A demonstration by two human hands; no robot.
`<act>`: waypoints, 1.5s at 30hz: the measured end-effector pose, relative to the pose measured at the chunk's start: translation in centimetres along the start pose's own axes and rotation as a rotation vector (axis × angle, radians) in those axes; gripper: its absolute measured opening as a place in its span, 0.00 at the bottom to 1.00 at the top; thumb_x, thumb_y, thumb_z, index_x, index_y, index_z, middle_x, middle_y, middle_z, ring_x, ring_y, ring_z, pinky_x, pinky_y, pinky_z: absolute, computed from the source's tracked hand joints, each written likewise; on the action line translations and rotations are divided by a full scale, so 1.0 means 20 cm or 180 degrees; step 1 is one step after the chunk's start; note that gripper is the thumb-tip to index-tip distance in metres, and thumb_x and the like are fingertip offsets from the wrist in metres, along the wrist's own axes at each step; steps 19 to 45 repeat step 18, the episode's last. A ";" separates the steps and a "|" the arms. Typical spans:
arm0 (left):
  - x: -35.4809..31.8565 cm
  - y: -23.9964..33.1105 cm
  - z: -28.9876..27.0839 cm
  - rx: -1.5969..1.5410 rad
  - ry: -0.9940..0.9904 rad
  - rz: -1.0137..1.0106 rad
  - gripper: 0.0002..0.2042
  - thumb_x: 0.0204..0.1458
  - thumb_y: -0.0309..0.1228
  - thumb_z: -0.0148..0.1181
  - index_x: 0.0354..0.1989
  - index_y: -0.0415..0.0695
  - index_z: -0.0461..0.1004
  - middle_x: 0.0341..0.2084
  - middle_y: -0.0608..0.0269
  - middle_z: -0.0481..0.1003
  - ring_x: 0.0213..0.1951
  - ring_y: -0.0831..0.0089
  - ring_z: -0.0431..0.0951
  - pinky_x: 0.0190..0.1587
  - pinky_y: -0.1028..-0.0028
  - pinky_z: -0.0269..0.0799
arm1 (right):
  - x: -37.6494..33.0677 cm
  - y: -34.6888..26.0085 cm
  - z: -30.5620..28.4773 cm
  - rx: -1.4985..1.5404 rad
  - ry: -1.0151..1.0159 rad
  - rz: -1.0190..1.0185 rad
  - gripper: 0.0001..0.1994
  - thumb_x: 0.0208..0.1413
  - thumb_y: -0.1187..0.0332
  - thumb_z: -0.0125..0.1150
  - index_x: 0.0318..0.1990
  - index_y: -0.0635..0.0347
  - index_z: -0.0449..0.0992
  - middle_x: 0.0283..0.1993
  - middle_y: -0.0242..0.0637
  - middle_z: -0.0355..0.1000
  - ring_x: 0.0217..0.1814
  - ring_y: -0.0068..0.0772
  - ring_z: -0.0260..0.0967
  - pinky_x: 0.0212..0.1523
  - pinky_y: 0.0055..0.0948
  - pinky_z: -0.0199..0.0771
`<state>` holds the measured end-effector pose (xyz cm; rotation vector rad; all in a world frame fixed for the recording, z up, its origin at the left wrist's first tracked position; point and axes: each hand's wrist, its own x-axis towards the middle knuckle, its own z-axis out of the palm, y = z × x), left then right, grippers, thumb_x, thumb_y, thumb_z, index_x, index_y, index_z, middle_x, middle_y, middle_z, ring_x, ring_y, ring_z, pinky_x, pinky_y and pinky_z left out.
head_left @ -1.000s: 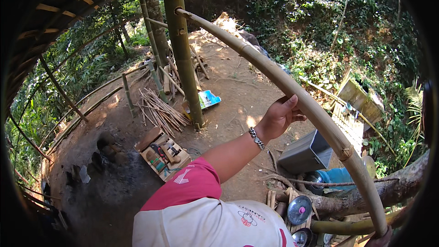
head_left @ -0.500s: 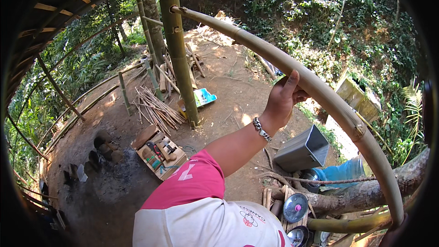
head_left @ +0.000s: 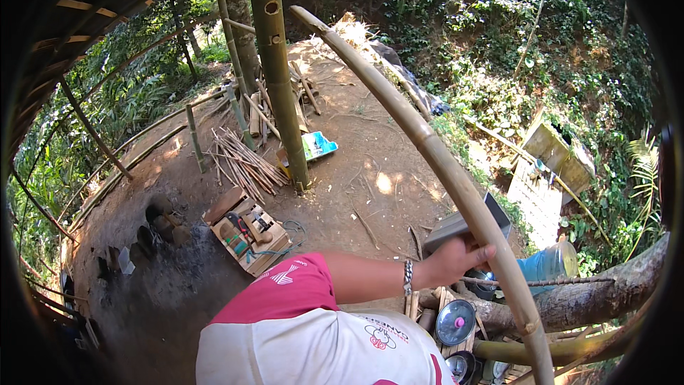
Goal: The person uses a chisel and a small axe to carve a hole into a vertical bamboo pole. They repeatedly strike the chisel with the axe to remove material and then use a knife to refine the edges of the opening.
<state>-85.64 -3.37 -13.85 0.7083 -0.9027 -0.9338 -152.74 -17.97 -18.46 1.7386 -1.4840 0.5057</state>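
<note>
Moved: hand [head_left: 456, 260] slid down the bamboo pole [head_left: 427, 146]
Grip: fingers wrapped round it
Hidden: 2nd hand unseen

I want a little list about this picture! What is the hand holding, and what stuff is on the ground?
place: outdoors, on bare dirt beside a green slope
hand seen: one hand, wearing a bracelet; which hand it is cannot be told
holding: long curved bamboo pole, fingers wrapped on it
post: upright bamboo post
on the ground: wooden tool box, bundle of thin sticks, blue tray
near the hand: grey box, blue jug, pot lid
</note>
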 end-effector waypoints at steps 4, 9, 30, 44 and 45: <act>-0.14 -0.13 0.03 0.0221 -0.0230 -0.0604 0.24 0.63 0.42 0.58 0.57 0.33 0.67 0.50 0.54 0.75 0.52 0.69 0.76 0.57 0.68 0.74 | -0.38 -0.18 -0.08 0.0686 -0.1380 0.0293 0.25 0.37 0.65 0.75 0.46 0.58 0.77 0.46 0.50 0.76 0.50 0.58 0.71 0.49 0.55 0.70; -0.20 -0.19 0.08 0.0453 -0.0584 -0.0028 0.29 0.62 0.38 0.61 0.66 0.36 0.58 0.54 0.48 0.73 0.59 0.63 0.74 0.65 0.63 0.67 | -0.80 -0.34 -0.12 0.1495 -0.3050 0.0828 0.30 0.28 0.65 0.82 0.46 0.57 0.78 0.45 0.49 0.78 0.50 0.53 0.75 0.49 0.51 0.73; 0.00 -0.11 0.19 -0.0714 -0.1161 0.0826 0.37 0.58 0.46 0.64 0.70 0.52 0.49 0.59 0.38 0.69 0.56 0.49 0.75 0.59 0.48 0.71 | -0.85 -0.86 0.04 0.1509 -0.4775 -0.0306 0.41 0.36 0.51 0.78 0.63 0.42 0.71 0.61 0.44 0.73 0.64 0.45 0.69 0.63 0.39 0.70; 0.00 -0.11 0.19 -0.0714 -0.1161 0.0826 0.37 0.58 0.46 0.64 0.70 0.52 0.49 0.59 0.38 0.69 0.56 0.49 0.75 0.59 0.48 0.71 | -0.85 -0.86 0.04 0.1509 -0.4775 -0.0306 0.41 0.36 0.51 0.78 0.63 0.42 0.71 0.61 0.44 0.73 0.64 0.45 0.69 0.63 0.39 0.70; 0.00 -0.11 0.19 -0.0714 -0.1161 0.0826 0.37 0.58 0.46 0.64 0.70 0.52 0.49 0.59 0.38 0.69 0.56 0.49 0.75 0.59 0.48 0.71 | -0.85 -0.86 0.04 0.1509 -0.4775 -0.0306 0.41 0.36 0.51 0.78 0.63 0.42 0.71 0.61 0.44 0.73 0.64 0.45 0.69 0.63 0.39 0.70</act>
